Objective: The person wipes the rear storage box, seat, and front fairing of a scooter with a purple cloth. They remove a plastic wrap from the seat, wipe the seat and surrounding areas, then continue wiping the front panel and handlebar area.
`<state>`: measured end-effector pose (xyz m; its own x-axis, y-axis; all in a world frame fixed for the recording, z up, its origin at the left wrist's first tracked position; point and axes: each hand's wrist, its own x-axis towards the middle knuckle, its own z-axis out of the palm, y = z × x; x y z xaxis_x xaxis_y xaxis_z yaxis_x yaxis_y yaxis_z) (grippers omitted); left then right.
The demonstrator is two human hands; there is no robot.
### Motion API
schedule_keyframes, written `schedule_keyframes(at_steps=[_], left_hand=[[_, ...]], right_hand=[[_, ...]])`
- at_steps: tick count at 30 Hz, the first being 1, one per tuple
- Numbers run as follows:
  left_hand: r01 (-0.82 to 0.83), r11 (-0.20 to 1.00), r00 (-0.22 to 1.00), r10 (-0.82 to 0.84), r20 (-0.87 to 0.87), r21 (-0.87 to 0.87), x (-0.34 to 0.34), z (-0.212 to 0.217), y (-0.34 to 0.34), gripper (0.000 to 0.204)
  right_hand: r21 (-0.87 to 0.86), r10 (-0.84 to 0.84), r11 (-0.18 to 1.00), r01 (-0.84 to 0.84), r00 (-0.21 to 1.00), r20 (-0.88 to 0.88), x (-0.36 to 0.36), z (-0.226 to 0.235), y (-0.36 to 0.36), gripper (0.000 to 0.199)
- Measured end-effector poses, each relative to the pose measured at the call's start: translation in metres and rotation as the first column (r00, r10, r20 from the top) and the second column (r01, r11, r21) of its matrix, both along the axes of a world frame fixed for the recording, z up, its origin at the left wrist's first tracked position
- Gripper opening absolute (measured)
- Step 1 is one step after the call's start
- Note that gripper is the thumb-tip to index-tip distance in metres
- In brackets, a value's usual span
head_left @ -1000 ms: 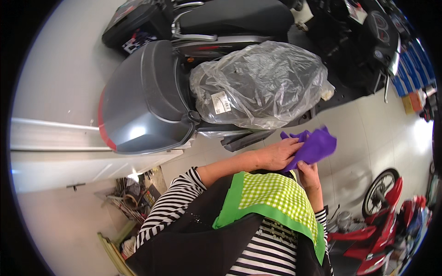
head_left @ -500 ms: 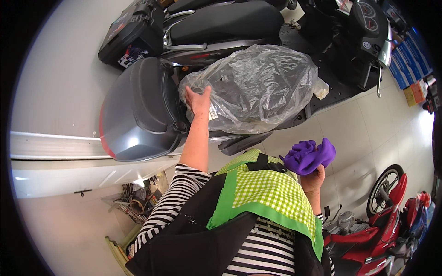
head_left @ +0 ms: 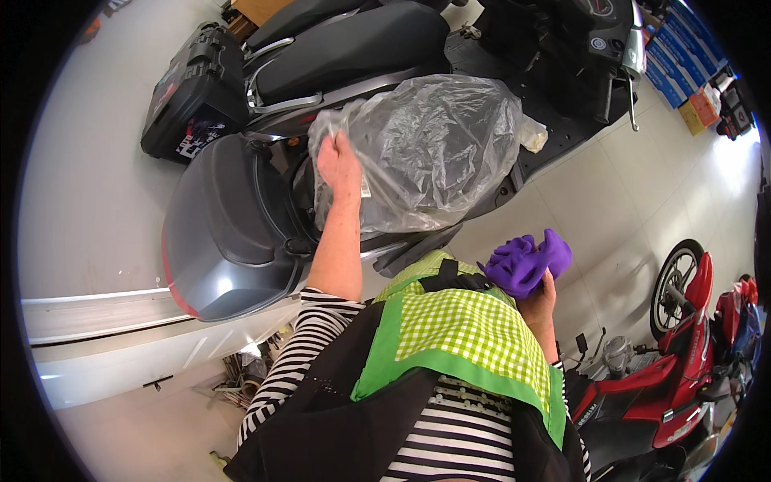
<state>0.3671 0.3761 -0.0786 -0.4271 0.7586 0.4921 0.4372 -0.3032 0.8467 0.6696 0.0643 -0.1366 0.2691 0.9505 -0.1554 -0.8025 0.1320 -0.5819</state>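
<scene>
Clear plastic seat cover (head_left: 434, 153) lies beside grey top case (head_left: 229, 217), left hand (head_left: 340, 169) gripping the plastic's edge, right hand (head_left: 538, 304) clutching purple cloth (head_left: 526, 263); seemingly a lifting step, calling next for a steady pinch

The view is bright, with glare whitening the floor (head_left: 598, 189) at far right and fisheye-bowed edges.

On your right you can see a red motorbike (head_left: 692, 349) on the pale floor (head_left: 594, 185), blue boxes (head_left: 683, 56) near an orange box (head_left: 705, 104), and, up left, a black case (head_left: 193, 100) near a long black bike seat (head_left: 365, 56).
</scene>
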Motion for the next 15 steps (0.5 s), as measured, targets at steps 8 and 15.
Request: schedule_keyframes(at_steps=[8,15], left_hand=[[0.111,0.994,0.992,-0.11,-0.063,0.01,0.006,0.067,0.02,0.041],[0.451,0.888,0.892,-0.451,-0.021,0.091,-0.017,0.057,-0.019,0.025]], right_hand=[[-0.023,0.015,1.0,-0.014,0.998,0.057,-0.005,0.001,0.012,0.065],[-0.023,0.032,0.999,-0.034,0.997,-0.067,-0.003,-0.013,0.011,0.065]])
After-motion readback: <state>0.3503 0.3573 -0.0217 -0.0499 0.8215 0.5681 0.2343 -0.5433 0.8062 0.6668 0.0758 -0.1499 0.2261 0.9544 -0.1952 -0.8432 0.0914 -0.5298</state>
